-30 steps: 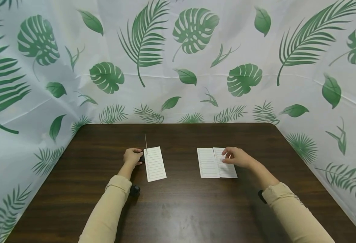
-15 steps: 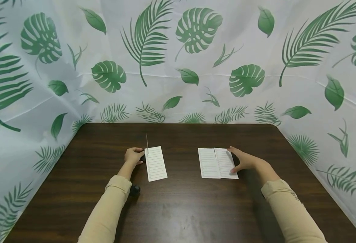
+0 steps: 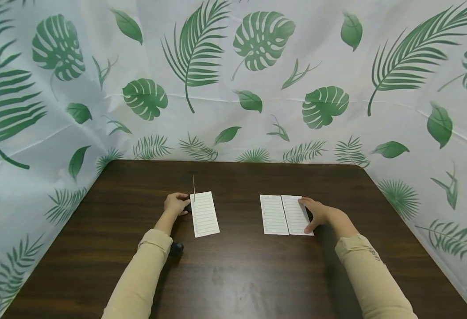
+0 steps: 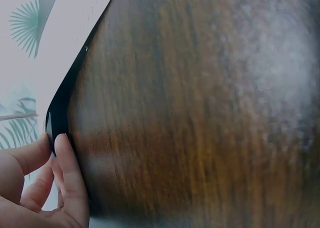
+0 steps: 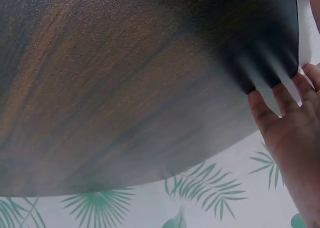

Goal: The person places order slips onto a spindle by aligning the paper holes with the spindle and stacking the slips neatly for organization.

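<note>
A white card with ruled lines (image 3: 205, 214) lies on the left part of the dark wooden table. My left hand (image 3: 175, 204) pinches a flat black piece (image 4: 59, 119) at that card's left edge, between thumb and fingers. A thin pale rod (image 3: 194, 185) stands up by the card's top left corner. On the right, two more ruled cards, a left one (image 3: 274, 214) and a right one (image 3: 295, 214), lie side by side with a narrow gap. My right hand (image 3: 322, 213) spans the right card's outer edge, fingertips near its top and thumb near its bottom corner.
Bare dark table (image 3: 237, 266) separates the left card from the pair and extends in front. A white cloth with green leaves (image 3: 273, 110) hangs behind the far table edge and along both sides. A black wrist camera (image 3: 176, 249) sits below my left sleeve.
My right hand has shifted from over the right card to its outer edge, its fingers spreading along it. The pair's tops are slightly more even. My left hand keeps its grip in place.
</note>
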Available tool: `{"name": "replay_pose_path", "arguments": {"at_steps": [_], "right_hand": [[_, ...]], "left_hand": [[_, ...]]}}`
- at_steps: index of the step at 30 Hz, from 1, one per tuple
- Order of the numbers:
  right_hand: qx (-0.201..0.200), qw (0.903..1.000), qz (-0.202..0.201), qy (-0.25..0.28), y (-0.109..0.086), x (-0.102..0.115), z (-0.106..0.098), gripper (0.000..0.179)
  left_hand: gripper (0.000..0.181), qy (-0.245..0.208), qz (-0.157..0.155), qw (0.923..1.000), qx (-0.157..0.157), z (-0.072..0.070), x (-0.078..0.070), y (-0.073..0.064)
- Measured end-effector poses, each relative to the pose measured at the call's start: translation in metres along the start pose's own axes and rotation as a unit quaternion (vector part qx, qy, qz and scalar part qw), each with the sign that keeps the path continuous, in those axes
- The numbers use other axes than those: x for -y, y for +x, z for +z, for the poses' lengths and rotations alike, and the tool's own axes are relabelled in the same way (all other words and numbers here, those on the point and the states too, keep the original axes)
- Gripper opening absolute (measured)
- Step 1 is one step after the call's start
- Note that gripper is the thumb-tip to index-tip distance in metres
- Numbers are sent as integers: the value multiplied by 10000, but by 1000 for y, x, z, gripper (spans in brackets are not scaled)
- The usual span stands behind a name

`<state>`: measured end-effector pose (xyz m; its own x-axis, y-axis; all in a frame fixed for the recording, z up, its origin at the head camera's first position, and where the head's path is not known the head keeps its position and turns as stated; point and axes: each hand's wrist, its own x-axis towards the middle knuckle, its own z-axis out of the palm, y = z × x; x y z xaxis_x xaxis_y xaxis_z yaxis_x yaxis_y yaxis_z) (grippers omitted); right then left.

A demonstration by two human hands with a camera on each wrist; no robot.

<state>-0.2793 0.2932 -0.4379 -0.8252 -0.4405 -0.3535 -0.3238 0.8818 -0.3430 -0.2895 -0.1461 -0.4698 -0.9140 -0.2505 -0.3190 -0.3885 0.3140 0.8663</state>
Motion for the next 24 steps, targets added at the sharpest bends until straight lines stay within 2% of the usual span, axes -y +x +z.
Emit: {"name": "replay_pose_path", "arguments": {"at_steps": [4,11,18,24], "right_hand": [[-16,10000,94,11,0,0,1,101],[-249,9995,-102,154,0,-4,1,98],[-551,9961,-343,598,-3,-8,1,87],[-863,9925,-255,825,-1,-11,5,79]], "left_hand": [[28,61,-3,10000,-51,1,-1,-3],[28,49,17,10000,18,-2,-2,-2],[28,154,107,9998,8,-1,-2,0],[28,196,0,9998,-22,0,-3,-2]]}}
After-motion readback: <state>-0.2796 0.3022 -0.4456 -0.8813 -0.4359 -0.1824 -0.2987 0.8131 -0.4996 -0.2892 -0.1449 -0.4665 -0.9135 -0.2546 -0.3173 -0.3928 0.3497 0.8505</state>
